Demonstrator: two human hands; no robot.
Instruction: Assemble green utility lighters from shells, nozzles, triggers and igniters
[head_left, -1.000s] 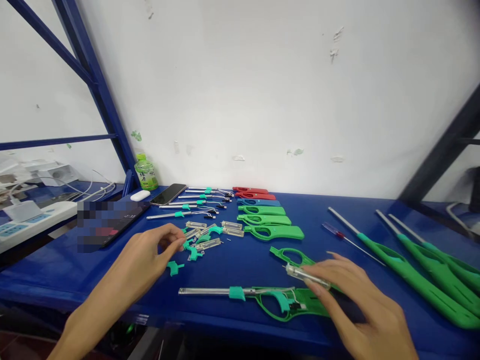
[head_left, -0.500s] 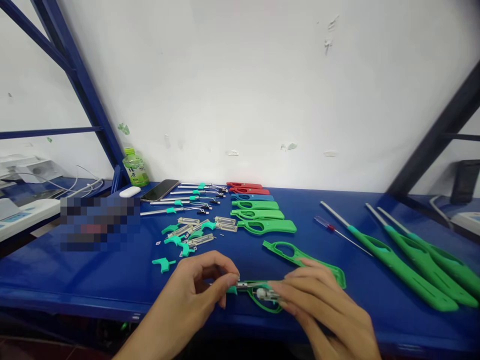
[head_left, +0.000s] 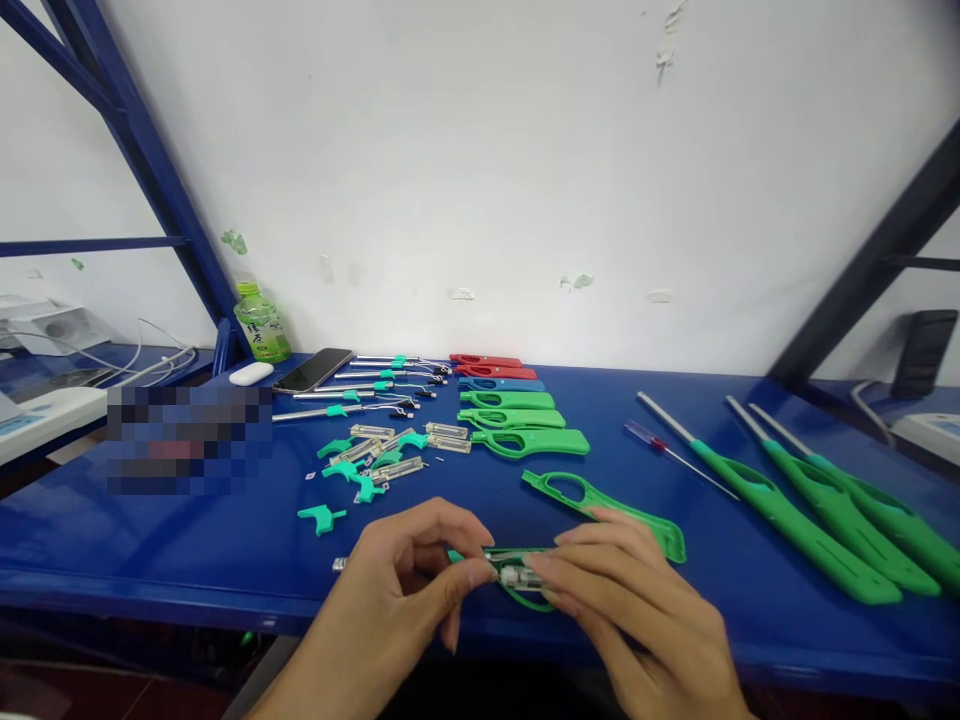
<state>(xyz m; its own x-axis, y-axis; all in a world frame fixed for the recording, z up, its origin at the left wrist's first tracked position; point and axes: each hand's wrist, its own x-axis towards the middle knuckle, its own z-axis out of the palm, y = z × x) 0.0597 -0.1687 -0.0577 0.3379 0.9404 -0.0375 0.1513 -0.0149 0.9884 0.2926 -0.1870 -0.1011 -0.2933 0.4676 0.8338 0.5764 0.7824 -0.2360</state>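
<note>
At the table's front edge, my right hand (head_left: 637,600) covers a green lighter handle half (head_left: 534,604), its fingers closed over the handle and a clear fuel tank (head_left: 523,579) lying in it. My left hand (head_left: 420,580) is closed in a pinch at the tank's white end; whatever its fingertips hold is too small to make out. A metal rod's tip (head_left: 340,564) shows left of my left hand, and the rest is mostly hidden. Just beyond my right hand lies another green handle half (head_left: 600,502), its inner side up.
Teal triggers (head_left: 321,518), clear fuel tanks (head_left: 397,470) and metal rods with wires (head_left: 322,411) lie at left. Red, blue and green handle halves (head_left: 532,442) line the middle. A screwdriver (head_left: 649,437) and assembled green lighters (head_left: 795,520) lie right. A bottle (head_left: 262,325) and phone (head_left: 313,370) stand back left.
My left fingertips have moved from the metal rod to the white end of the fuel tank. My right hand stays over the handle half. The whole view has shifted slightly.
</note>
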